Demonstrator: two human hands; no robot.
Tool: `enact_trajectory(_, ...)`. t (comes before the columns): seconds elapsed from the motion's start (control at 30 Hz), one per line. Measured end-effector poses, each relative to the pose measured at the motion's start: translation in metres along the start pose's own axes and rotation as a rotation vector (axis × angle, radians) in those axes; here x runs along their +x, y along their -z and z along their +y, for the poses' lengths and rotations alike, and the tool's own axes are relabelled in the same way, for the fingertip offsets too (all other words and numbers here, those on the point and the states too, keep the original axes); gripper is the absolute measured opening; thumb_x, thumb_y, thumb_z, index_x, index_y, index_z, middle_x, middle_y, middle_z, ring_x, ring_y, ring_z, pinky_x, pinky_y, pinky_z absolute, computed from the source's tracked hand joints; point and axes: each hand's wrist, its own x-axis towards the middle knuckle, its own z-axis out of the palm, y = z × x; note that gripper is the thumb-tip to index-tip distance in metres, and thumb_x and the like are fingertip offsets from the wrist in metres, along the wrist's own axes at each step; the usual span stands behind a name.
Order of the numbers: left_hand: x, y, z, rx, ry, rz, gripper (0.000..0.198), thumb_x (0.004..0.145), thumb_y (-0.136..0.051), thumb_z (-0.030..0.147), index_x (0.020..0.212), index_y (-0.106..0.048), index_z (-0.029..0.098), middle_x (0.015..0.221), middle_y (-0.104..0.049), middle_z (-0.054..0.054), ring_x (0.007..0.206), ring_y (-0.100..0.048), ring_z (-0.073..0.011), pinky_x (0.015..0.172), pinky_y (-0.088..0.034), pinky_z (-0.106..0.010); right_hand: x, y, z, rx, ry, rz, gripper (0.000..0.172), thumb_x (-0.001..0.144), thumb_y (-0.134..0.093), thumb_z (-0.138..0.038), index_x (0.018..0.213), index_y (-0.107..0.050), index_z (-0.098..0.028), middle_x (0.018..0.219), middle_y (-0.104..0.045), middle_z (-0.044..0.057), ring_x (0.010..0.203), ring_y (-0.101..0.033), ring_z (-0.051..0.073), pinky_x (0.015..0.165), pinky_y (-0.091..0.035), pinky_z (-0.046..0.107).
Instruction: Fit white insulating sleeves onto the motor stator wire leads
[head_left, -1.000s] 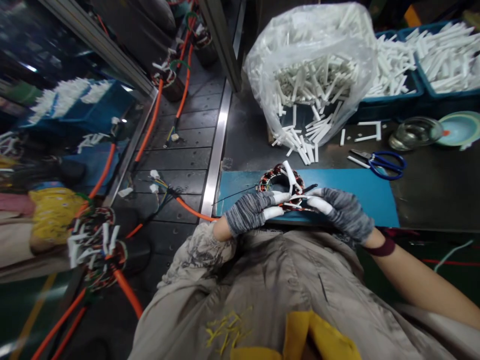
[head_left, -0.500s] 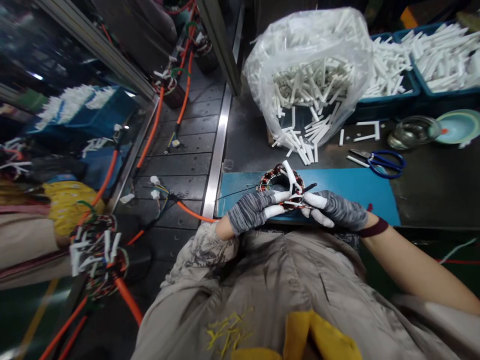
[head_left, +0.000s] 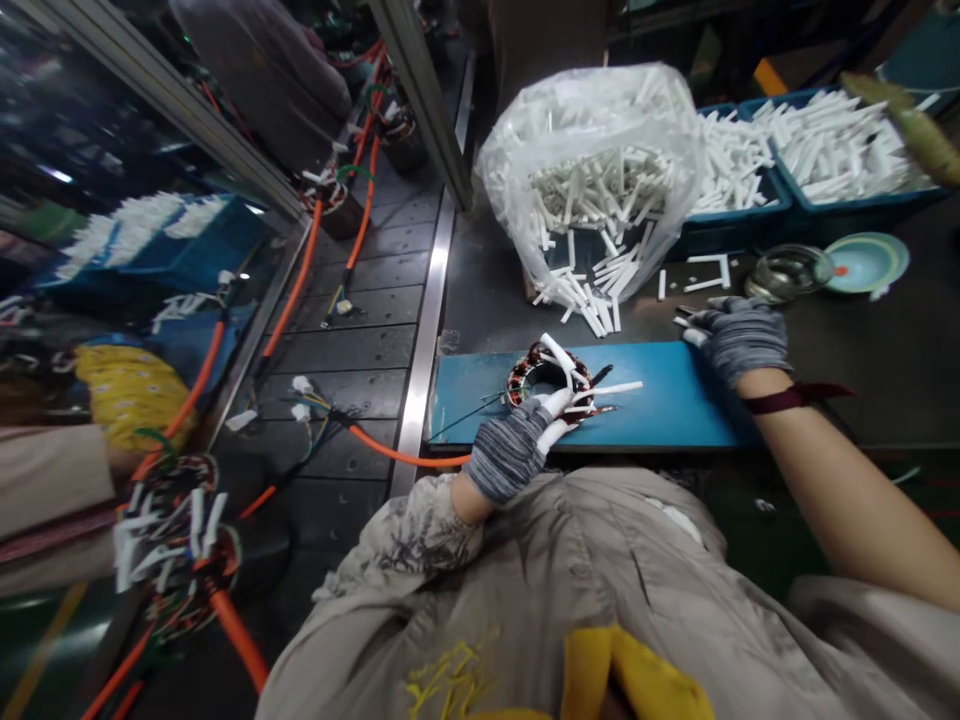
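A motor stator (head_left: 517, 385), a ring of dark copper windings with white sleeves sticking out, rests on the blue board (head_left: 667, 400). My left hand (head_left: 514, 445), in a grey knitted glove with white fingertips, pinches its near edge by the sleeves and leads. Beyond the board's right part, my right hand (head_left: 742, 335), gloved alike, is closed over the scissors (head_left: 699, 312); their blue handles are hidden under the palm and only the metal tip shows. An orange cable (head_left: 397, 455) runs leftward from the stator to white connectors (head_left: 301, 385).
A clear plastic bag (head_left: 502, 170) of white tubes stands behind the board. Blue bins (head_left: 825, 215) of tubes, a glass bowl (head_left: 787, 270) and a pale green dish (head_left: 870, 262) are at right. Left lies a slatted conveyor (head_left: 360, 340) with stators; a person's yellow sleeve (head_left: 131, 395) is beyond.
My right hand has left the stator and moved right and away from me onto the scissors. My left hand still holds the stator. The camera view has shifted slightly.
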Motion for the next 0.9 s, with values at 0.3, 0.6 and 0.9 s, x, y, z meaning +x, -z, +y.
enact_trajectory(0.3,-0.017,-0.008,-0.008,0.202,-0.141,0.028,0.04,0.108,-0.057,0.023,0.143,-0.073,0.034,0.15,-0.07,-0.009,0.101,-0.082,-0.0204,0.081,-0.068,-0.027,-0.094,-0.002,-0.068,0.817,-0.134,0.114,0.032,0.087,-0.08,-0.053,0.105,-0.067,-0.03,0.096,-0.077,0.005,0.079,-0.074,0.026,0.078,-0.064,0.046)
enact_trajectory(0.6,-0.012,0.0,-0.004,0.079,-0.119,-0.009,0.038,0.112,-0.052,0.025,0.143,-0.073,0.027,0.148,-0.072,-0.009,0.116,-0.08,-0.0203,0.104,-0.066,-0.031,-0.141,-0.021,-0.095,0.948,-0.287,-0.174,0.034,0.078,-0.089,-0.054,0.094,-0.078,-0.026,0.095,-0.083,0.005,0.085,-0.078,0.026,0.083,-0.066,0.042)
enact_trajectory(0.9,-0.005,-0.001,0.002,-0.082,-0.141,0.157,0.027,0.107,-0.065,0.027,0.132,-0.076,0.02,0.135,-0.079,-0.009,0.121,-0.078,-0.0191,0.105,-0.065,-0.028,-0.135,-0.013,-0.117,0.784,0.148,-0.24,0.022,0.097,-0.075,-0.048,0.108,-0.086,-0.032,0.117,-0.082,0.005,0.108,-0.077,0.028,0.099,-0.062,0.043)
